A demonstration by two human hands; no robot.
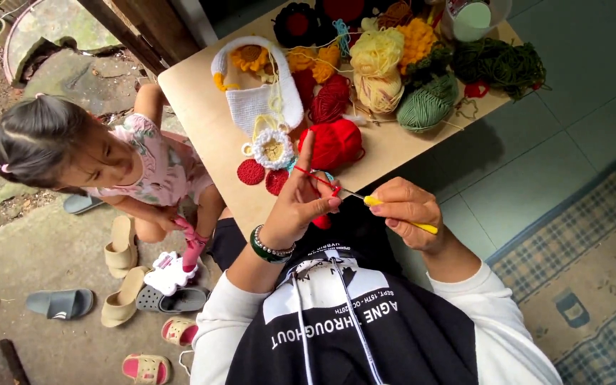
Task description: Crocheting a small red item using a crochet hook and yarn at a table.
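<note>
While the right hand (408, 210) pinches the yellow handle of a crochet hook (373, 201), fingers closed firmly around it, the hook's metal tip points toward the left hand (301, 207). That hand is closed on a small red crocheted piece (321, 221), mostly hidden under the fingers. Its forefinger is raised, with a red yarn strand (314, 176) running taut across it.

The work appears to be mid-stitch, with the tip at or just beside the red piece; whether a loop sits on the hook is too small to tell. A further stitch would call for steady tension from the raised finger and a short, controlled turn of the hook.

Both hands hover over the near edge of a pale wooden table (201, 107). Just beyond them lie a red ball of yarn (333, 142), a white-edged crocheted flower (272, 148) and two red crocheted rounds (251, 172). Farther back are a white crocheted bag (258, 107) and a green yarn ball (428, 103). A child (108, 160) crouches beside the table, among slippers (58, 303).
</note>
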